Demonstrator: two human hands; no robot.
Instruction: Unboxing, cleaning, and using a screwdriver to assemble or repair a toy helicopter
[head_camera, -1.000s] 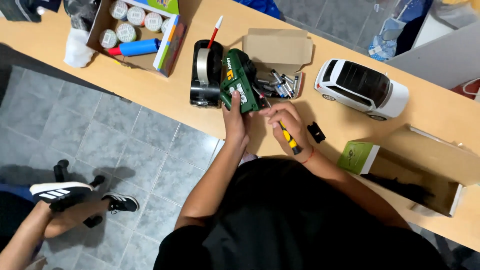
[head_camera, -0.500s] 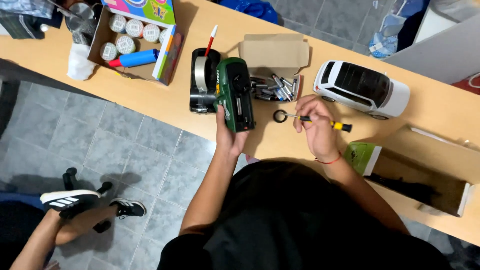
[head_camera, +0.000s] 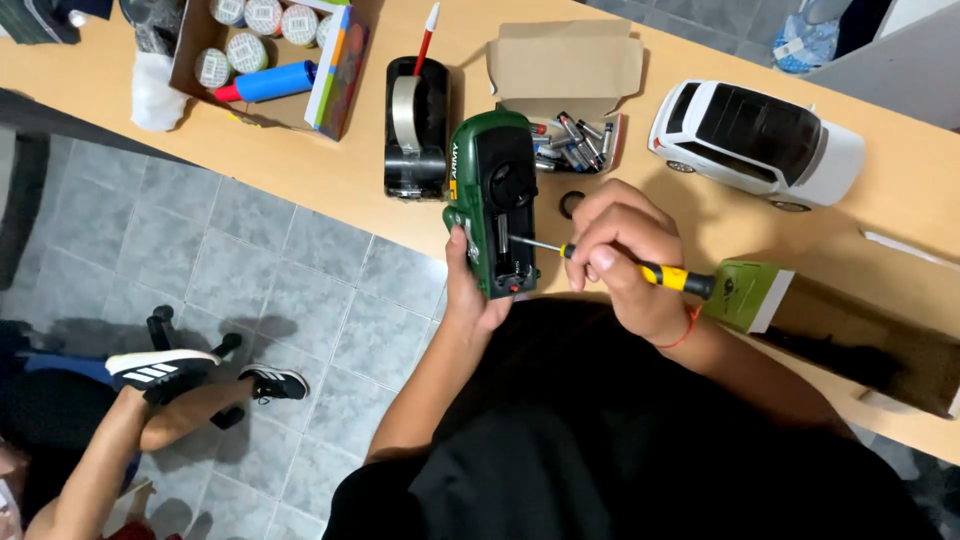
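The green toy car (head_camera: 492, 205) is now turned underside up and held over the near edge of the table (head_camera: 330, 180), where half a second ago it lay with its green top showing. The left hand (head_camera: 470, 285) has its fingers closed around the car's near end. The right hand (head_camera: 625, 255), earlier held apart to the right of the car, has come across; its fingers pinch the yellow-handled screwdriver (head_camera: 620, 262), whose tip meets the black underside. My judgement: work on a screw in the underside plate has begun. Just beyond the car sit a box of batteries (head_camera: 572, 140) and a small black ring (head_camera: 572, 204); a tape dispenser (head_camera: 416, 125) stands left, a white toy car (head_camera: 755, 145) right.
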